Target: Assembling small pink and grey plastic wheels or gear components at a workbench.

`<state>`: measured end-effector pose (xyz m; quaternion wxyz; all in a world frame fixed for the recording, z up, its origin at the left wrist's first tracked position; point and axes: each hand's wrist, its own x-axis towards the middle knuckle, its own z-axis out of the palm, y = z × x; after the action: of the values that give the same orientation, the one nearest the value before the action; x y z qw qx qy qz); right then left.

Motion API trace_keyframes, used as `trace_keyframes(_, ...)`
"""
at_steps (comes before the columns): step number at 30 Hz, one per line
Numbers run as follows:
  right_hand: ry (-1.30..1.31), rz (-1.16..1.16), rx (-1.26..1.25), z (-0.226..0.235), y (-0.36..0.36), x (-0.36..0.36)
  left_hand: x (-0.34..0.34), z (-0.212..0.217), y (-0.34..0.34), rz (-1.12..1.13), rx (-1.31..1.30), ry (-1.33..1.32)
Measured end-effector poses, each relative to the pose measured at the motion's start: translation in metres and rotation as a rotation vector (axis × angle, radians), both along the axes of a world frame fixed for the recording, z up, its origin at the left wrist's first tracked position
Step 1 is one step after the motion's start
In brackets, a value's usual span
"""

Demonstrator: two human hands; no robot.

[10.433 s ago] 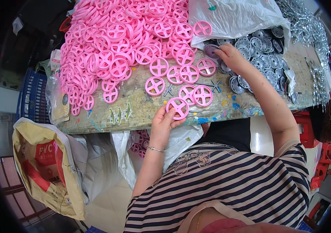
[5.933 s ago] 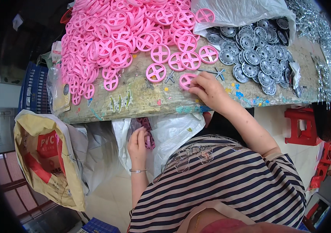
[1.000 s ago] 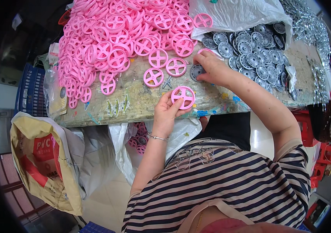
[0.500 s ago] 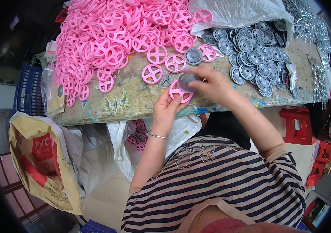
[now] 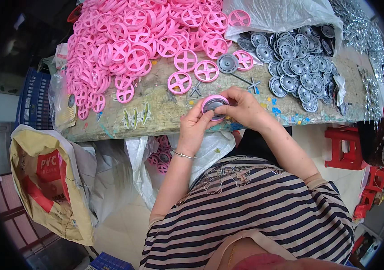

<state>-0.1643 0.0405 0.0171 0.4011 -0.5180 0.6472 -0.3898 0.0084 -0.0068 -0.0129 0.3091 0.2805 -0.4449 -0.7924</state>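
Close to the table's near edge, both hands hold one pink wheel [image 5: 205,100] with a grey disc [image 5: 214,105] lying inside its rim. My left hand [image 5: 192,128] is closed on the wheel's left side, thumb at the lower edge. From the right, my right hand [image 5: 246,109] grips the rim and lays its thumb on the disc. How deep the disc sits cannot be made out. Just beyond my hands lie a few loose pink wheels [image 5: 179,82] and a single grey disc [image 5: 227,63].
A large heap of pink wheels [image 5: 124,40] covers the table's far left. Grey discs [image 5: 296,67] spill from a white sack [image 5: 286,15] at the right, beside silver tinsel [image 5: 363,40]. Below stand a paper sack [image 5: 23,139], a white bag [image 5: 140,164] and a red stool [image 5: 344,150].
My right hand has brought the grey disc down into the pink wheel and now grips the rim too. The wheel has tilted slightly; my left hand keeps its hold.
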Motion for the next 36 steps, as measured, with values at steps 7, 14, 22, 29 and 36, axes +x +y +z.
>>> trace_keyframes(7, -0.263, -0.101, 0.028, -0.003, 0.004, 0.01, 0.0, -0.003, 0.0, -0.01, 0.018, 0.07)
trace_keyframes(14, -0.111, -0.029, -0.058, -0.004, 0.002, 0.009, -0.001, -0.004, 0.004, 0.035, -0.056, 0.05)
trace_keyframes(22, -0.234, -0.045, -0.1, 0.01, 0.01, 0.019, -0.005, 0.02, 0.019, 0.064, -0.039, 0.178)
trace_keyframes(29, -0.209, 0.005, 0.027, 0.047, 0.021, 0.03, 0.0, 0.037, 0.023, 0.133, -0.339, -0.03)
trace_keyframes(36, -0.192, 0.052, -0.026, 0.021, 0.022, 0.036, 0.01, 0.035, 0.035, 0.216, -0.386, -0.174)
